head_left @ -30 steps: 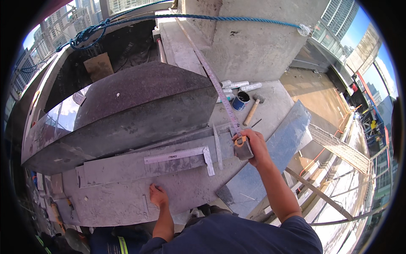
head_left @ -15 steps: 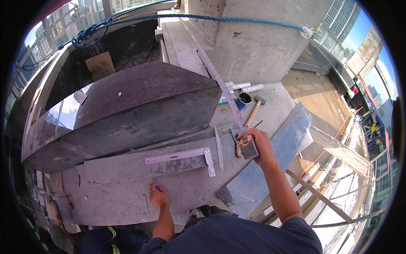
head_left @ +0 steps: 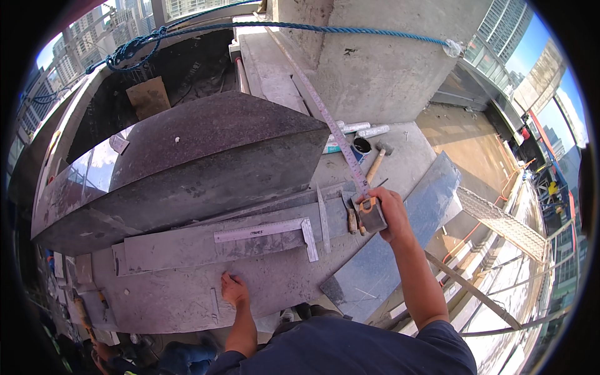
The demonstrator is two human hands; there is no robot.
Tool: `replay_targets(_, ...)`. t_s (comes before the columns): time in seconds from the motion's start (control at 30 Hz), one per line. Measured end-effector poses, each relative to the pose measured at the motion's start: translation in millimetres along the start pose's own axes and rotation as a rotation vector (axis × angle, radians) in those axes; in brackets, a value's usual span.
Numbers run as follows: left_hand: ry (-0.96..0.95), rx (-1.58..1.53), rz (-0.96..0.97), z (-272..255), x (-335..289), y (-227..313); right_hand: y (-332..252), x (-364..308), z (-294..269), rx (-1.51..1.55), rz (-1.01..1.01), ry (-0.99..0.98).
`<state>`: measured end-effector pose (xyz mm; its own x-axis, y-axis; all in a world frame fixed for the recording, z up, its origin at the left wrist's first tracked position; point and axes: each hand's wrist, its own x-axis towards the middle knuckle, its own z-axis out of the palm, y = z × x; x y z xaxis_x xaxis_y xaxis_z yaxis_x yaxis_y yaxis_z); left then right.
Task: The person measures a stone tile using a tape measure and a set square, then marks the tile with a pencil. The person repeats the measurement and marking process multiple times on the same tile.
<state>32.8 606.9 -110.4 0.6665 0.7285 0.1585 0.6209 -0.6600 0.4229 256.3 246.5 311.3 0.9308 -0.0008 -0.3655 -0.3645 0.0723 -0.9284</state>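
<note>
One bare hand, the right hand [head_left: 394, 214], is closed firmly around a boxy black-and-orange tape measure [head_left: 375, 219], whose long pale metal blade [head_left: 338, 142] slants up and away, past the corner of a large dark stone block [head_left: 231, 165] with a partly glossy top, toward the blue twisted rope [head_left: 312, 26] in front of the grey concrete pillar [head_left: 387, 69]; the left hand [head_left: 234, 290] is low by the dusty grey concrete surface [head_left: 162, 300], fingers loosely curled, and whether its hidden palm holds anything I cannot tell. Over the last second the tape case has shifted slightly to the right while the left hand has kept its place, and more of the wooden-handled tools [head_left: 352, 222] beside the case has come into sight; my reading is that the blade's line is being adjusted and the measurement is not settled. Nearer the block, a silver L-shaped metal square [head_left: 262, 231] lies across flat grey stone strips [head_left: 169, 247]. Beyond the case are a wooden-handled hammer [head_left: 375, 165], an open blue tin [head_left: 360, 150] and silvery tubes [head_left: 373, 131], with a long blue-grey slab [head_left: 400, 231] to the right
</note>
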Motion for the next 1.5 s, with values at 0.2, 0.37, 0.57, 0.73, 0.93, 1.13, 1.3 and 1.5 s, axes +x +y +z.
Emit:
replay_targets(0.2,0.012,-0.016,0.017,-4,-1,2,-3,-2,0,-0.006,-0.010,-0.007)
replay_targets(0.37,0.026,-0.006,0.020,-4,-1,3,-5,-7,1,0.020,-0.010,0.009)
replay_targets(0.57,0.041,0.004,0.032,-4,-2,0,-16,-27,-2,-0.005,0.022,0.019)
replay_targets(0.73,0.022,0.016,0.008,-5,-2,3,-14,-43,-12,-0.046,0.051,0.062)
replay_targets(0.93,-0.011,0.046,-0.007,-6,-3,2,-10,-68,-24,-0.065,0.051,0.060)
replay_targets(1.13,0.022,0.064,0.015,-3,-4,0,-6,-93,-33,-0.101,0.075,0.080)
replay_targets(1.3,0.024,0.042,0.010,-5,-4,1,-6,-108,-36,-0.097,0.088,0.098)
replay_targets(1.5,0.031,0.021,0.005,-6,-3,2,-4,-118,-39,-0.093,0.091,0.095)
